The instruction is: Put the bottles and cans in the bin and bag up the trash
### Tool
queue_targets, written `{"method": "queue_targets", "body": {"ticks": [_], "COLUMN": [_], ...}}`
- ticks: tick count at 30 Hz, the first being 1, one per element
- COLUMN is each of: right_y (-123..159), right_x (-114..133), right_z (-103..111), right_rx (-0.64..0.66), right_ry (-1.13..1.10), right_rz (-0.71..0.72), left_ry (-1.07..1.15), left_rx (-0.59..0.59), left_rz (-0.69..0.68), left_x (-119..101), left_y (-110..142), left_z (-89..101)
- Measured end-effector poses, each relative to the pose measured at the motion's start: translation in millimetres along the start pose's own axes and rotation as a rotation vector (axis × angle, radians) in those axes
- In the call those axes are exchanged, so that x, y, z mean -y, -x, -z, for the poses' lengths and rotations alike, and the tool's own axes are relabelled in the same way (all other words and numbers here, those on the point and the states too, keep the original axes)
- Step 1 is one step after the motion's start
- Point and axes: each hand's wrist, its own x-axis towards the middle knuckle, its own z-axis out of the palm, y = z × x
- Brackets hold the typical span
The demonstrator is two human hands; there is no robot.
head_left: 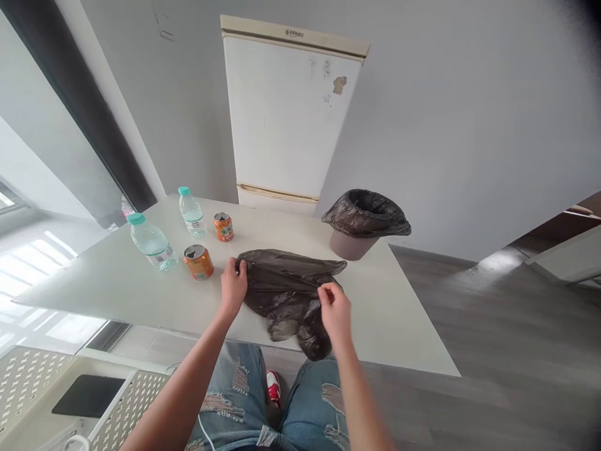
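A crumpled dark plastic bag lies on the white table, its lower end hanging over the near edge. My left hand pinches the bag's left edge with closed fingers. My right hand grips the bag's right side, fingers pressed together on the film. Both forearms reach in from below.
A small bin lined with a dark bag stands at the table's far right. Two water bottles and two orange cans stand to the left. A white fridge is behind the table against the wall.
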Motion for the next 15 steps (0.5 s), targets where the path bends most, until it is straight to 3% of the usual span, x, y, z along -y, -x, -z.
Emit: {"method": "queue_targets", "body": {"ticks": [5,7,8,10,12,13,15], "right_y": [-18.2,-14.6,-10.9,-3.4,-1.2,-3.6,-14.6], "right_x": [-23.0,-29.1,-29.8,-24.8,-11.6,-3.3,11.3], "right_z": [59.0,70.1,72.7,71.5,61.2,52.8,30.5], "right_rx": [0.071,0.063,-0.001,-0.218,-0.371,-0.355,-0.166], "right_ry": [0.159,0.381,0.51,0.708,0.737,0.694,0.597], "right_rz": [-0.139,-0.214,-0.214,-0.129,0.027,0.114,0.285], "left_ry": [-0.085,-0.15,-0.185,-0.223,-0.204,-0.185,-0.177], "left_rx": [0.098,0.066,0.006,-0.12,-0.065,0.038,0.281], "left_rz": [0.11,0.093,0.054,-0.093,-0.321,-0.449,-0.662], "left_x": [8.0,1.3,-4.5,-20.5,-39.6,-48.5,-61.1], "left_y": [-4.2,3.6,9.0,20.5,29.4,31.8,32.6], "left_z": [-3.6,-3.8,-3.2,-2.5,-6.9,-12.2,-29.4]}}
